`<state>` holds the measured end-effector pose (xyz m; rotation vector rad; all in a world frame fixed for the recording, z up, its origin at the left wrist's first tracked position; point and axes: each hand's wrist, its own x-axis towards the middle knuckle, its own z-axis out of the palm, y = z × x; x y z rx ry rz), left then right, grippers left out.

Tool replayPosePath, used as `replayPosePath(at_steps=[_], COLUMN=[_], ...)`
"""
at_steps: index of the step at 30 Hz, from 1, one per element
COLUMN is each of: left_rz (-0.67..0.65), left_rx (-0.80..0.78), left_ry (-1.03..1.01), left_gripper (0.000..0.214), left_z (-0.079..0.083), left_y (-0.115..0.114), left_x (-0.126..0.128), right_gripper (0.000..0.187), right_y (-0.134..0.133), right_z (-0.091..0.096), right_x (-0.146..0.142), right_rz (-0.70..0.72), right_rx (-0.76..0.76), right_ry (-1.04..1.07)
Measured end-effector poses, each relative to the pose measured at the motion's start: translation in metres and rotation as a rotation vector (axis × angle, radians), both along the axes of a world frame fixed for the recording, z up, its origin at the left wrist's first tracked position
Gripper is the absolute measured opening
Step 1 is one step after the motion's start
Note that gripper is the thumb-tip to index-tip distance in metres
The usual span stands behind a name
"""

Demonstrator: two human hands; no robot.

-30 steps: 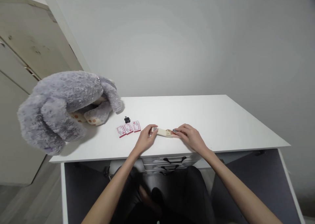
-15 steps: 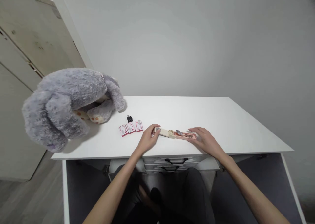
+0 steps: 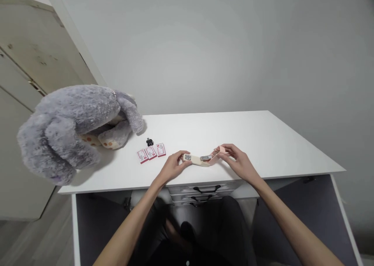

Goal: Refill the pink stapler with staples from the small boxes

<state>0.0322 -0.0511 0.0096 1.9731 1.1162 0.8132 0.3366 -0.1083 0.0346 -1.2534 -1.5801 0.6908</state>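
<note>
On hinged case (image 3: 198,161), left hand (image 3: 173,166) pinching cream end, right hand (image 3: 241,164) pink

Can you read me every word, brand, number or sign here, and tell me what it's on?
No text is readable.
Three red-and-white boxes: printed marks, too small to read.
Cream half held by the left hand: dark dots at one end, no legible lettering.

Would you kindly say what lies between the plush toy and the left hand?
The head view shows three small boxes and a black object between the toy and left hand.
</note>
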Motion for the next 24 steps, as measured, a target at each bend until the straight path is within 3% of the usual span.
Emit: replayPosePath(at_steps=[8,16,20,24], left_rz=[-0.03,-0.105,-0.099,-0.092], left_rx=[0.015,0.205,0.295,0.298], left_ry=[-0.027,0.064,0.125,0.144], left_gripper=[0.043,0.04,0.033,0.029], left_z=[-0.003,-0.015,-0.021,-0.022], left_y=[-0.001,0.003,0.004,0.004], left_x=[-0.001,-0.003,-0.003,-0.003], right_gripper=[0.038,0.035,0.038,0.053], right_y=[0.019,0.022,0.024,0.02], right_z=[0.01,-0.01,-0.02,-0.035], right_x=[-0.054,-0.082,-0.085,-0.066], right_rz=[0.083,0.183,0.221,0.254], right_rx=[0.05,0.049,0.034,0.009], right_ry=[-0.07,-0.216,-0.268,-0.331])
